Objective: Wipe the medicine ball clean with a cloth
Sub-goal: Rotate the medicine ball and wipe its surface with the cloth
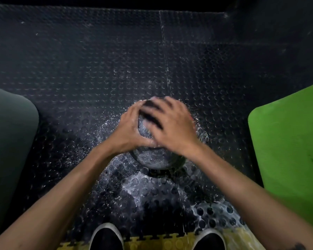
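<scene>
A dark, textured medicine ball (156,158) sits on the black studded rubber floor (98,60), dusted with white specks. My left hand (129,131) curls round the ball's upper left side and holds it. My right hand (172,127) lies spread over the top of the ball and is motion-blurred. Under its fingers shows a dark patch (149,108) that may be the cloth; I cannot tell for sure. Most of the ball's top is hidden by both hands.
White residue (134,184) is spread on the floor around and in front of the ball. A bright green block (289,141) stands at the right, a dark green pad (9,141) at the left. My shoes (106,237) rest on a yellow interlocking mat (152,245).
</scene>
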